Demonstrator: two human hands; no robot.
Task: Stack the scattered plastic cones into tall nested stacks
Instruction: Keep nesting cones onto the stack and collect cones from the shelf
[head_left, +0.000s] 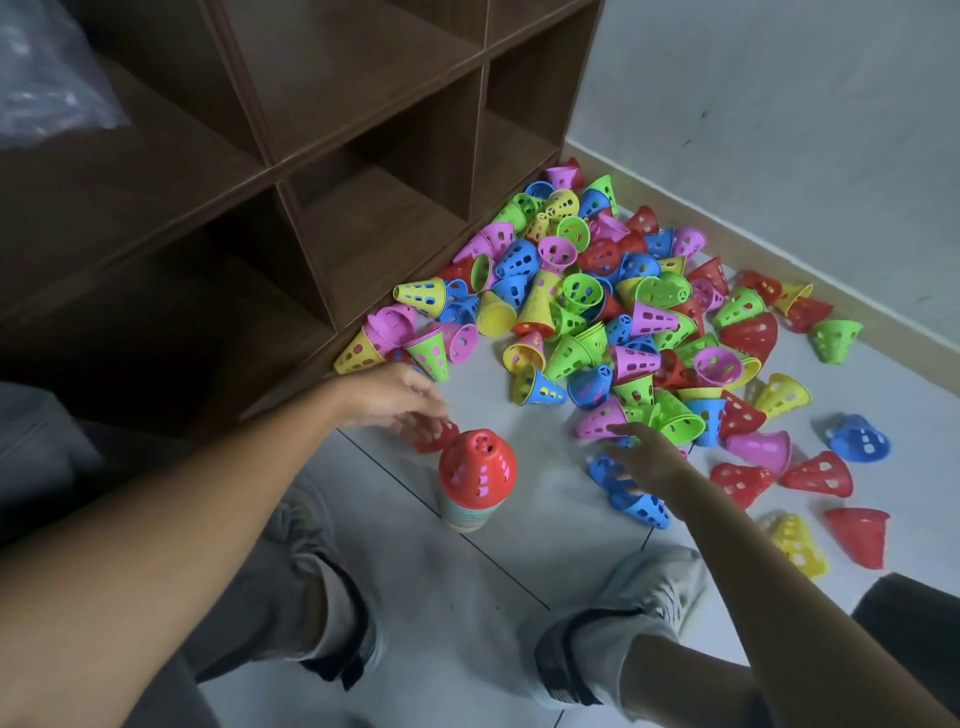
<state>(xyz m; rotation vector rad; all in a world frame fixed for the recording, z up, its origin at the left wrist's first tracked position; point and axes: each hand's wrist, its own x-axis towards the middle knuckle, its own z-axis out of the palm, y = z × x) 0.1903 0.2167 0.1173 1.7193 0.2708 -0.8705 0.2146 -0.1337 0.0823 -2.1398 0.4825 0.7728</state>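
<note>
Here the left hand (400, 397) touches a small red plastic cone (439, 436) at frame centre, behind the red-topped nested stack (475, 480), likely to add it; right hand (649, 460), fingers spread loosely, reaches over a blue perforated cone (636, 499).

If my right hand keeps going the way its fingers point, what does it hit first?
Probably the pink cone at the pile's near edge; the right hand fingertips are almost on it, though depth is unclear.

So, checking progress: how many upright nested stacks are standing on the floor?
1: the stack, red cone on top, stands between the hands near the person's feet. The pile could hide others.
</note>
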